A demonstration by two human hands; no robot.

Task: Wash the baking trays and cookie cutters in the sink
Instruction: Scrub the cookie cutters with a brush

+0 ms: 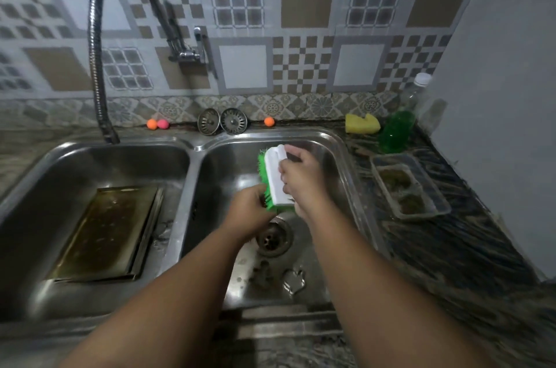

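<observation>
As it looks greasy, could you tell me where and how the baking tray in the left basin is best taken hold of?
Probably take the baking tray by the raised rim of its right long edge, coming from above on the divider side. It lies open face up on the floor of the left basin, so its flat bottom gives nothing to pinch; the rim does.

Forearms extended, right grip [301,179] clasping brush [275,170], left grip [249,209] curled
</observation>
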